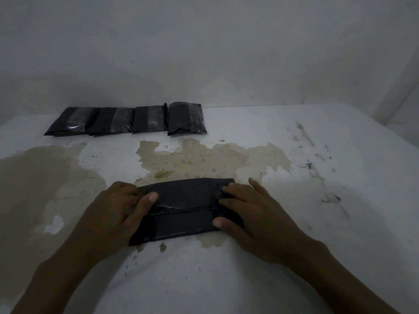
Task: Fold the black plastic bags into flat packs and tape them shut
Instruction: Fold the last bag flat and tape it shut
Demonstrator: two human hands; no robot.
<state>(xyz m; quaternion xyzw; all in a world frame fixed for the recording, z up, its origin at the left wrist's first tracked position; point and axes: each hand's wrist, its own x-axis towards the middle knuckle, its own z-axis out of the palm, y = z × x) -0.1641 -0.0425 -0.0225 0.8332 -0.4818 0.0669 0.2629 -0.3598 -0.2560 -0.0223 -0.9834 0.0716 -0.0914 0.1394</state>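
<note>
Near edge of worktop (294,137), 6 o'clock: half-folded black bag (188,209) lying flat, untaped. Left hand (113,214) clamps its left end, thumb on top; right hand (247,214) presses the right end, fingers fairly straight. Far, 11 o'clock: four taped packs (127,120) in a row, done. No tape roll visible.

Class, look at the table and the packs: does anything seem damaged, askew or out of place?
The table has a big brownish patch where its white surface is stained or worn. In the far row, the rightmost pack sits slightly askew.
</note>
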